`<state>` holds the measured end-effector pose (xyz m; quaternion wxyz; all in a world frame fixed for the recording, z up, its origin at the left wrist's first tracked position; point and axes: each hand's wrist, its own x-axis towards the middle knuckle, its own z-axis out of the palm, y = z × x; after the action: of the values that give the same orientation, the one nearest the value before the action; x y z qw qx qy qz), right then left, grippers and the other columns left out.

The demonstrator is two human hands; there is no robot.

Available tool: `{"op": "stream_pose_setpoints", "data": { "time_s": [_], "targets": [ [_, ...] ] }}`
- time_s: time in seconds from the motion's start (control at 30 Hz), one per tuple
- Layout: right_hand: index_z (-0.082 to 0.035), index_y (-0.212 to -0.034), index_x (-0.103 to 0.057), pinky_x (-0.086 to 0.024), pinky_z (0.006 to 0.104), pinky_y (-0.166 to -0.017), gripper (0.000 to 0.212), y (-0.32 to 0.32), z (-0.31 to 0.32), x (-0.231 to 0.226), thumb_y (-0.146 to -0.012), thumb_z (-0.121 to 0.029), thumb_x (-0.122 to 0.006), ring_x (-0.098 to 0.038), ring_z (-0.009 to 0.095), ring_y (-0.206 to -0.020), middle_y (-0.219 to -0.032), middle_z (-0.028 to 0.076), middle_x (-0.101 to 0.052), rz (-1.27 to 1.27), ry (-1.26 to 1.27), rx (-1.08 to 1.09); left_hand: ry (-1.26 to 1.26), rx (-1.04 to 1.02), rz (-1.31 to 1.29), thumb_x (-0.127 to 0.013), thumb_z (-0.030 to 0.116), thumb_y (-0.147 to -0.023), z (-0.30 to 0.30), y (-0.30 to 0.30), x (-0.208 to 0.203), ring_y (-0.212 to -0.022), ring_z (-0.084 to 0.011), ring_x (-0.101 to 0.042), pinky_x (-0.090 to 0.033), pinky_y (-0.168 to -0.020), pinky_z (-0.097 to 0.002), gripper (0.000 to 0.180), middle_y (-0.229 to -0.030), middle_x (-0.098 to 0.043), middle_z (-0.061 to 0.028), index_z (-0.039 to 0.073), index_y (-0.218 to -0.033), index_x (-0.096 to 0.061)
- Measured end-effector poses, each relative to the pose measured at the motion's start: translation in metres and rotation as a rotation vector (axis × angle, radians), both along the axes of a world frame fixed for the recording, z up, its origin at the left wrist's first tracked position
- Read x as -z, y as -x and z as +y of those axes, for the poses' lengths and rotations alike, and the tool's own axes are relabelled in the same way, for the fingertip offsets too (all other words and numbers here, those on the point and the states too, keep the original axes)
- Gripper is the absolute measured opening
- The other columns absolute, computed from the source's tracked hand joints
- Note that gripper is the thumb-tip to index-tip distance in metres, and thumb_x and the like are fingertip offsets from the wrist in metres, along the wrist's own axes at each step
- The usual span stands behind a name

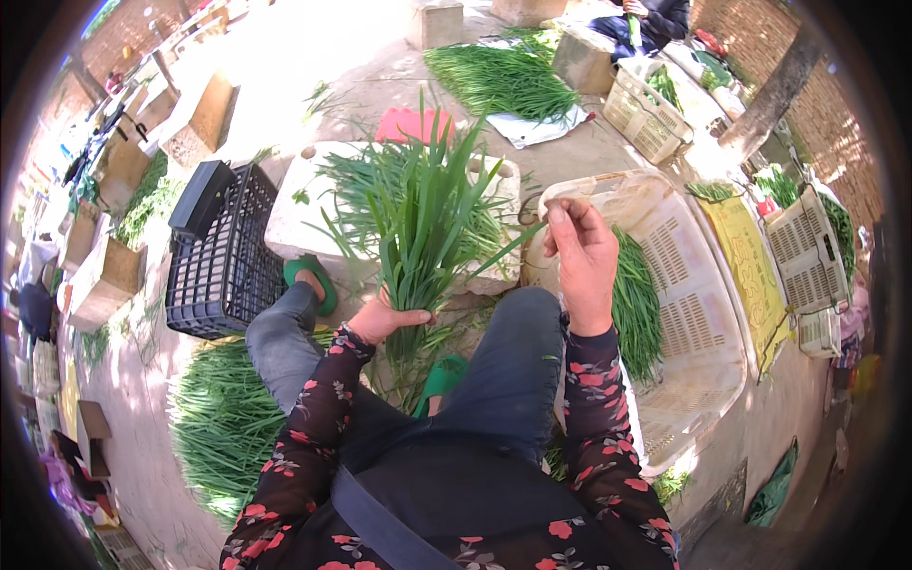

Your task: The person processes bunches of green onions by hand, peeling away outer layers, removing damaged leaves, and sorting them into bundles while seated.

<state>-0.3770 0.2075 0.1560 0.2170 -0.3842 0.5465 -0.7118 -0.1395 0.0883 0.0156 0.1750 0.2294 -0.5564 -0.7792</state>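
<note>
My left hand (388, 318) is closed round the lower stems of a bunch of garlic chives (427, 214), which fans upward between my knees. The thumb lies across the stems. To its right, my right hand (584, 261) is raised, thumb and forefinger pinched on the tip of a single chive leaf (508, 249) that slants out from the bunch. Behind the bunch, more cut chives (356, 180) lie on a pale block (304, 214). Beneath the right forearm, a large cream plastic crate (703, 332) holds a heap of chives (635, 318).
A black lattice crate (223, 275) stands left of the block, with a dark box on it. A chive pile (218, 423) lies by my left leg, another pile (499, 81) farther off. A person (655, 24) sits at the upper right near a cream crate (646, 114).
</note>
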Motion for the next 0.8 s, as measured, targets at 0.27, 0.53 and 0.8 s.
{"op": "stream_pose_setpoints", "data": {
  "time_s": [0.27, 0.53, 0.8],
  "targets": [
    [0.001, -0.105, -0.062, -0.046, 0.0269, -0.061, 0.026, 0.034, -0.034, -0.03, -0.086, -0.016, -0.068, -0.055, 0.011, -0.068, -0.079, 0.004, -0.062, 0.456, -0.154, -0.176, 0.063, 0.028, -0.014, -0.073, 0.003, -0.08, 0.011, 0.01, 0.005, -0.081, -0.014, -0.065, -0.051, -0.077, -0.0288, 0.022, -0.09, -0.07, -0.0039, 0.002, -0.101, -0.065],
    [-0.007, -0.088, -0.056, -0.037, 0.0219, -0.051, 0.017, 0.047, -0.009, -0.003, -0.094, -0.023, -0.06, -0.047, 0.008, -0.06, -0.07, -0.002, -0.05, -0.361, 0.098, -0.197, 1.223, -0.523, -0.244, -0.063, -0.005, -0.077, -0.031, 0.008, 0.016, -0.072, -0.0266, -0.064, -0.049, -0.066, -0.033, 0.029, -0.078, -0.065, -0.0123, 0.003, -0.105, -0.063],
    [-0.006, -0.105, -0.059, -0.046, 0.0214, -0.051, 0.017, -0.003, 0.028, 0.122, -0.088, -0.004, -0.062, -0.057, 0.008, -0.063, -0.075, -0.002, -0.058, -0.709, -0.236, -0.077, 1.863, -0.825, -0.334, -0.06, -0.003, -0.062, -0.058, -0.033, -0.059, -0.084, -0.0252, -0.058, -0.047, -0.077, -0.038, 0.053, -0.088, -0.06, -0.0048, 0.014, -0.111, -0.068]
  ]
}}
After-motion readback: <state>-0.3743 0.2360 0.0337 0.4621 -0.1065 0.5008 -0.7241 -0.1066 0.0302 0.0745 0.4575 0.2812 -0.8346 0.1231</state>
